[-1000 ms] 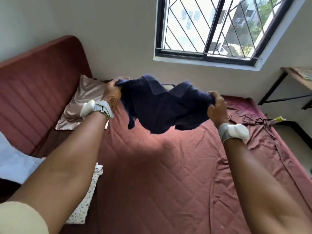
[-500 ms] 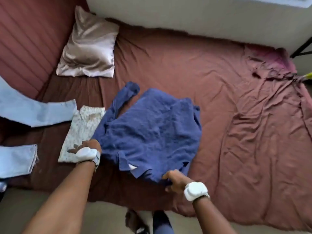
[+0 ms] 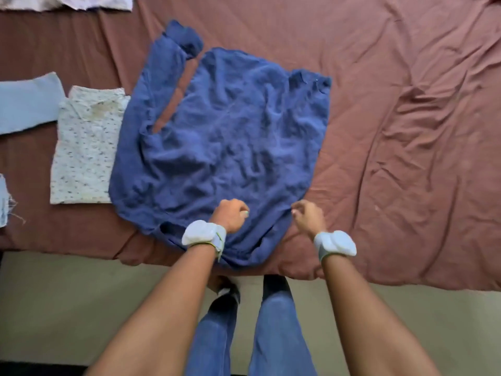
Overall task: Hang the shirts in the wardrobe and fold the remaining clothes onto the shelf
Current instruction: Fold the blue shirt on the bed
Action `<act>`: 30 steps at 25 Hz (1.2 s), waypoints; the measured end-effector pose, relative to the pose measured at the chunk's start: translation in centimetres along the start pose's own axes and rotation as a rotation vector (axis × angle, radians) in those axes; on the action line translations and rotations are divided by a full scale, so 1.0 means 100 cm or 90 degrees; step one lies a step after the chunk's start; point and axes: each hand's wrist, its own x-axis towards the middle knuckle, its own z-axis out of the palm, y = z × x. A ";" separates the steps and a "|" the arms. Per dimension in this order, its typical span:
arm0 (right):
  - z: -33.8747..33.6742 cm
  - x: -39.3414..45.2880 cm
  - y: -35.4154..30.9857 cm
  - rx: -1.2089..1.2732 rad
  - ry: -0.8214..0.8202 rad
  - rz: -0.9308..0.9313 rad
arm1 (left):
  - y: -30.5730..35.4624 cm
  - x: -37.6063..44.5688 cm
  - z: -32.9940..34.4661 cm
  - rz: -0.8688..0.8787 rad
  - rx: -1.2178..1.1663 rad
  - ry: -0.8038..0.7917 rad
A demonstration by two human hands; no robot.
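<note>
A dark blue shirt (image 3: 219,137) lies spread flat on the bed, its lower hem hanging slightly over the near edge and one sleeve stretched toward the far left. My left hand (image 3: 229,215) sits on the shirt's lower middle, fingers curled and thumb against fingertips, pinching the cloth. At the shirt's lower right edge my right hand (image 3: 307,216) is curled in the same way and pinches the fabric there. A folded white patterned garment (image 3: 86,147) lies just left of the shirt, touching it.
The bed is covered by a wrinkled reddish-brown sheet (image 3: 401,137). Light blue jeans (image 3: 24,103) lie at the far left, and pale cloth (image 3: 67,1) shows at the top left. Beige floor (image 3: 67,308) runs along the near bed edge, where my legs stand.
The shirt went from being held up in the air to lying flat on the bed. Both hands left its lower corners and came closer together at its lower part. The view tilted down.
</note>
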 end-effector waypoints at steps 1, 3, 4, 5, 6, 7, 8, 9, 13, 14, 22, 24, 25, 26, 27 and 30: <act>-0.011 0.015 0.008 0.034 0.047 0.042 | 0.016 0.007 0.012 0.015 -0.021 -0.001; -0.024 0.054 0.029 0.125 0.075 0.135 | 0.049 0.035 0.044 0.024 -0.066 0.006; -0.020 0.074 0.041 0.169 0.063 0.175 | 0.062 0.046 0.057 0.026 -0.082 0.021; -0.015 0.088 0.046 0.195 0.040 0.185 | 0.071 0.054 0.066 0.026 -0.087 0.029; -0.007 0.109 0.057 0.222 0.014 0.196 | 0.082 0.066 0.080 0.031 -0.076 0.026; -0.004 0.121 0.056 0.261 -0.001 0.206 | 0.091 0.076 0.094 0.041 -0.047 0.017; -0.003 0.116 0.043 0.343 -0.014 0.201 | 0.095 0.074 0.102 0.055 0.012 0.019; -0.004 0.112 0.031 0.411 -0.038 0.188 | 0.099 0.074 0.113 0.053 0.085 0.046; -0.006 0.116 0.021 0.566 -0.075 0.182 | 0.117 0.081 0.142 -0.126 0.195 0.224; -0.009 0.119 0.022 0.561 -0.097 0.154 | 0.121 0.084 0.140 -0.149 0.195 0.245; -0.021 0.138 0.018 0.658 -0.014 0.191 | 0.102 0.096 0.118 0.013 0.162 0.328; -0.018 0.141 0.018 0.659 -0.004 0.197 | 0.098 0.086 0.121 0.147 0.117 0.376; -0.018 0.142 0.018 0.674 -0.008 0.196 | 0.097 0.078 0.122 0.204 0.128 0.399; -0.021 0.143 0.018 0.708 -0.019 0.204 | 0.098 0.072 0.121 0.256 0.141 0.404; -0.024 0.145 0.020 0.752 -0.031 0.209 | 0.098 0.068 0.123 0.302 0.150 0.398; -0.029 0.137 0.017 0.820 -0.061 0.174 | 0.100 0.053 0.123 0.406 0.147 0.324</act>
